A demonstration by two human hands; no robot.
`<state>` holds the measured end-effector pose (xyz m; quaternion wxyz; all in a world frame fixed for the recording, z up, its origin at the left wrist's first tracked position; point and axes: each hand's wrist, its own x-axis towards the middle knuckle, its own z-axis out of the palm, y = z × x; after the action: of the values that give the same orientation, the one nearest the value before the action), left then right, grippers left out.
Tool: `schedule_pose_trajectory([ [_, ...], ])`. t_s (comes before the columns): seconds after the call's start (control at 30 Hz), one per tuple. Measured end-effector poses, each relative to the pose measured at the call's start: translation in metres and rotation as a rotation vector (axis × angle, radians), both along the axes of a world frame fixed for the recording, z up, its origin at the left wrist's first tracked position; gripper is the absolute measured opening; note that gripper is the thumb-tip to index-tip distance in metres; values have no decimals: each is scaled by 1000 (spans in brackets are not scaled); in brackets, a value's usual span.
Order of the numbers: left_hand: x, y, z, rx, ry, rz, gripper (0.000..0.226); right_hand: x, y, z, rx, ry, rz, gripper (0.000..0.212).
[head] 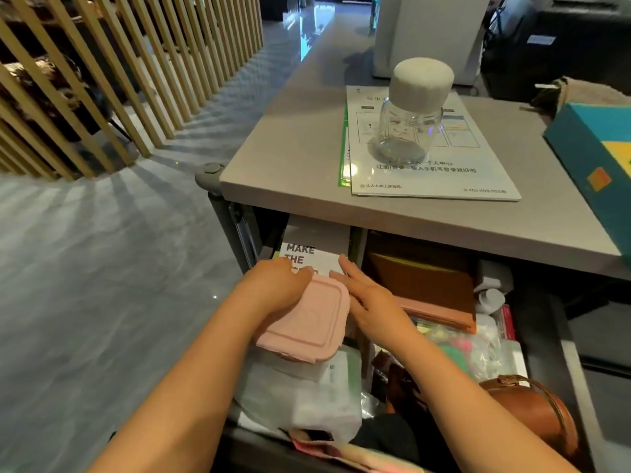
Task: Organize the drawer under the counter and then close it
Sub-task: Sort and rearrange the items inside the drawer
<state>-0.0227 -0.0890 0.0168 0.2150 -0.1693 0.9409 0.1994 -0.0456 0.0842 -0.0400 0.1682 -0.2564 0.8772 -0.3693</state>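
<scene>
Sitting in the left compartment of the open drawer [546, 339], a pink lidded container [307, 322] lies tilted on a heap of white plastic packets [307, 394], toward the drawer's far end under the desk's [290, 155] near edge. The left hand [276, 288] holds it at the far left corner, its grip curled over the lid's rim; the thumb is hidden. The right hand [365, 298] has a released grip, with straight fingers lying against the container's right side. Just beyond the container, a white card [307, 254] printed "MAKE THE" stands against the drawer's far end. In the right compartment lie a brown folder [423, 278], mixed colourful packets and, at the near right corner, a brown leather bag [532, 414]. On the desk, a clear glass bottle [413, 117] with a white cap stands on printed sheets [433, 172] near the front edge, and a teal box [601, 158] lies at the right edge.
</scene>
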Motion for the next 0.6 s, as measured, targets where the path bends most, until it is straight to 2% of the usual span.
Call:
schedule_pose_trajectory([
  [0.07,3,-4,-3,99,37,-2,49,7,1,-1,-148,-112,-282,51],
  [0.13,4,-11,-5,259,84,35,40,12,-1,1,-275,-304,-536,60],
  [0.23,7,-18,-6,425,161,55,24,16,-2,0,-399,-563,-649,53],
  [0.33,6,-14,0,322,204,-72,12,11,10,-1,-558,-703,-812,29],
  [0.4,7,-4,5,127,219,-160,24,8,15,0,-640,-803,-869,20],
  [0.5,11,27,15,-172,323,-325,37,3,7,1,-617,-923,-874,16],
  [0.53,15,42,18,-171,373,-355,39,1,4,1,-650,-944,-906,17],
  [0.6,25,74,21,-45,425,-368,41,-5,6,2,-764,-961,-991,22],
])
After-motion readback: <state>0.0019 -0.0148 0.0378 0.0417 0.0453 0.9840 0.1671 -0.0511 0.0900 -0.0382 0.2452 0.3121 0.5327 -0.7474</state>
